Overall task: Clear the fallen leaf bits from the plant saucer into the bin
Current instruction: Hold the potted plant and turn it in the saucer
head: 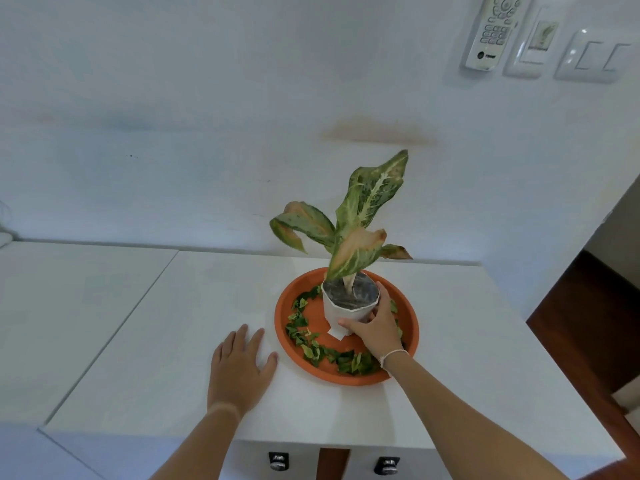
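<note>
An orange plant saucer (294, 299) sits on a white tabletop (156, 358). A white pot (341, 311) with a variegated plant (360, 216) stands in it. Several green leaf bits (308, 337) lie scattered along the saucer's left and near side. My right hand (372, 327) wraps around the pot's right side and grips it. My left hand (239, 365) rests flat on the tabletop just left of the saucer, fingers spread and holding nothing. No bin is in view.
A white wall rises right behind the table. A remote control (493, 29) and wall switches (588, 57) hang at the upper right. The table's right edge drops to a dark floor (588, 323). Two dark knobs (278, 460) show under the front edge.
</note>
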A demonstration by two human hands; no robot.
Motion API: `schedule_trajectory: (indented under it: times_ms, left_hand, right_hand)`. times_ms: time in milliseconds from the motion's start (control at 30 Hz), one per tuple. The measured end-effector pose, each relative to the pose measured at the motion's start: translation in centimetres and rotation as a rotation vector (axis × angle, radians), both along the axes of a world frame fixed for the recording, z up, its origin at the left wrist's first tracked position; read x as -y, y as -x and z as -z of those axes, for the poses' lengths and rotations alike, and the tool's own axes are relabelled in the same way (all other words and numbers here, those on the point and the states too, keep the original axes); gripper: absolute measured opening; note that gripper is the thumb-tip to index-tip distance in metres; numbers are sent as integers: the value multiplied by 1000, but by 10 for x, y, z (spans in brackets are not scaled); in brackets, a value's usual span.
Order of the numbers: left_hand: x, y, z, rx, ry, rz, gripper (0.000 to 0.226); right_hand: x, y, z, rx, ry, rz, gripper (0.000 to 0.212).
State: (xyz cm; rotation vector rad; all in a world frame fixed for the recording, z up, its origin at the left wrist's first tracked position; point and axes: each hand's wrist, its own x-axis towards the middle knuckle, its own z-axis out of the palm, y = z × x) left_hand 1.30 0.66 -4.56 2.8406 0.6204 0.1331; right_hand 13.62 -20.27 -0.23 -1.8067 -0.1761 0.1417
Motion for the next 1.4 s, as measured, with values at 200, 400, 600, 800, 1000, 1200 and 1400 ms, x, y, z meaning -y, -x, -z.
schedule_trajectory:
  times_ms: [200,400,600,800,1000,1200,1400]
  left_hand:
    - [0,-1,2,10,-21,2,95]
    - [0,-1,2,14,-18,2,95]
    - [-1,-1,2,11,-18,4,95]
    - [-1,0,3,12,-23,4,94]
    - [-1,-2,3,12,-27,3,94]
    - [-1,-1,2,11,-31,3,94]
    - [-2,-1,3,5,-9,3,79]
  right_hand:
    - [10,-12,0,-46,30,-65,97]
    - [4,-4,1,-46,16,-28,115]
    - [-10,5,-7,99,99,91,111]
    - [-8,0,-13,115,119,113,98]
    - [1,-5,-12,66,87,9,89]
    - [10,-10,-15,14,123,-70,93]
    - [11,-9,-15,6,101,-72,88]
